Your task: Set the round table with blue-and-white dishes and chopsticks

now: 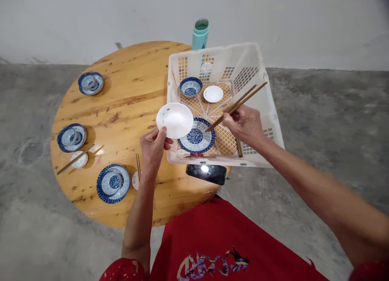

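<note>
Gripping a shallow white dish (175, 120) at its near edge, the left hand (155, 147) has its thumb on the dish's inner face and its fingers behind. The dish is raised and tilted toward the wearer, above the left side of a white plastic crate (271, 115). The right hand (244, 123) is closed around a pair of wooden chopsticks (245, 101), held on a slant over the crate's interior. Their lower ends overlap a blue-patterned plate (195, 138); whether they touch it cannot be told.

Crate contents, as observed: the plate toward the near side, a blue-rimmed bowl (191, 87) toward the far left, a small white saucer (213, 94) just beside the bowl, and a white spoon (191, 154) with a red handle along the near wall.

The crate sits on the right part of a round wooden table (127, 80). A dark phone (206, 174) lies against its near side; a turquoise bottle (199, 39) stands behind it, uncapped. On the table's left, three blue-and-white stacks are noted: far (91, 84), middle (71, 138) and near (113, 184). Beside the middle stack, another pair of sticks (67, 165) rests across a little round dish (80, 160).
</note>
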Tool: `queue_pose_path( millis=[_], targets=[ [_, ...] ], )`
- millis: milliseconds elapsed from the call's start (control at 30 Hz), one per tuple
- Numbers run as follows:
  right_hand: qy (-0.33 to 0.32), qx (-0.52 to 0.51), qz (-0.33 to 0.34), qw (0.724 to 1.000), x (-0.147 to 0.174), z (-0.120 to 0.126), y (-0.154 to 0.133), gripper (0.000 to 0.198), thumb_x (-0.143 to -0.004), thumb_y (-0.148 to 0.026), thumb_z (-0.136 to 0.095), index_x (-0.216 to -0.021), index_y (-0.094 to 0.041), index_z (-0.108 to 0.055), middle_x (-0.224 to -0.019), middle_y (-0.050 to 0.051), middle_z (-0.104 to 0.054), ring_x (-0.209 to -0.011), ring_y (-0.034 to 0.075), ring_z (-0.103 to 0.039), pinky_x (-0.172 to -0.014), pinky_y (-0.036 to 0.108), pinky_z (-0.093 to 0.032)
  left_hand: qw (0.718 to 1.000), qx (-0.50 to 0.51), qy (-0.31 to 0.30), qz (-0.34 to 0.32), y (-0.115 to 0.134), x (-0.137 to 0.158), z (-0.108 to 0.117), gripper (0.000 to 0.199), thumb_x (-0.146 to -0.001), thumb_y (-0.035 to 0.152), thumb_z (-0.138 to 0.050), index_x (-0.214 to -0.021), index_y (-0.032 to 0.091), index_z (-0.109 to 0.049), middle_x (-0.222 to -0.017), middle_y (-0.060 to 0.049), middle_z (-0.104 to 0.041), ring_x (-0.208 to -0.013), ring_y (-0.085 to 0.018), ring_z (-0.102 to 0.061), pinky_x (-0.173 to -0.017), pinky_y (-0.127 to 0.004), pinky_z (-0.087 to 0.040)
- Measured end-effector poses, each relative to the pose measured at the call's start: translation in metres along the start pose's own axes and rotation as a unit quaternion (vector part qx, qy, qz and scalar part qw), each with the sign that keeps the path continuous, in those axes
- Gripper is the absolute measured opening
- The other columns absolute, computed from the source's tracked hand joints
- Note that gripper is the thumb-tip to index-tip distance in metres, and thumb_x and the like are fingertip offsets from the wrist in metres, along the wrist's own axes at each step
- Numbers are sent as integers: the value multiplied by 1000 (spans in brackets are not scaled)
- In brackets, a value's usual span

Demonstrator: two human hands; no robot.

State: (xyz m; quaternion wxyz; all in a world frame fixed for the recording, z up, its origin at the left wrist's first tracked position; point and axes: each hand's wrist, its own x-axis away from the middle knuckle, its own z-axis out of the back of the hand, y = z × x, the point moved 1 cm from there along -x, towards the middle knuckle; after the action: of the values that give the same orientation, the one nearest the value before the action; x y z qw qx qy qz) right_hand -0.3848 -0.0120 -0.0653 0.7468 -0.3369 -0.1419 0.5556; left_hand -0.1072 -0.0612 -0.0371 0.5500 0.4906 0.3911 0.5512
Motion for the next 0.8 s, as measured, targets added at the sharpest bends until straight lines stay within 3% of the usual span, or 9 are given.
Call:
queue_pose_path(
  millis=[167, 333, 467, 667, 800],
  targets=[
    [-6, -81, 79, 994, 9, -46, 2, 17, -84, -29, -54, -87, -18, -67, -71, 4, -69, -61, 18, -64, -61, 29, -52, 1000, 4, 6, 16, 0, 18, 5, 40, -87, 44, -64, -57, 16, -63, -52, -1, -63, -42, -8, -51, -46, -19, -42],
    [-45, -52, 141, 988, 14, -65, 11, 15, -85, -29, -55, -85, -20, -67, -73, 4, -70, -63, 18, -65, -65, 29, -52, 999, 21, 16, 19, -3, 32, 12, 39, -88, 42, -64, -58, 16, -64, -50, -1, -63, -42, -8, -51, -47, -19, -41],
    [-96, -27, 162, 982, 15, -70, 16, 19, -86, -27, -53, -86, -18, -70, -84, 8, -74, -68, 18, -66, -67, 29, -51, 999, 16, 21, 31, -4, 38, 13, 40, -87, 42, -64, -57, 16, -64, -51, -1, -63, -43, -8, -51, -48, -19, -41],
    [-128, 11, 164, 978, 7, -66, 15, 25, -85, -33, -54, -82, -18, -73, -75, 9, -74, -67, 22, -67, -61, 30, -46, 998, 0, 35, 46, 9, 58, 16, 43, -87, 44, -63, -54, 16, -64, -48, -1, -61, -43, -8, -51, -49, -19, -40],
    [-112, -24, 111, 987, -6, -50, 5, 30, -82, -41, -53, -76, -20, -73, -68, 9, -73, -64, 26, -68, -59, 34, -46, 995, -4, 63, 81, 10, 82, 31, 47, -87, 48, -62, -52, 17, -63, -48, -2, -61, -42, -9, -51, -48, -21, -40]
  ],
)
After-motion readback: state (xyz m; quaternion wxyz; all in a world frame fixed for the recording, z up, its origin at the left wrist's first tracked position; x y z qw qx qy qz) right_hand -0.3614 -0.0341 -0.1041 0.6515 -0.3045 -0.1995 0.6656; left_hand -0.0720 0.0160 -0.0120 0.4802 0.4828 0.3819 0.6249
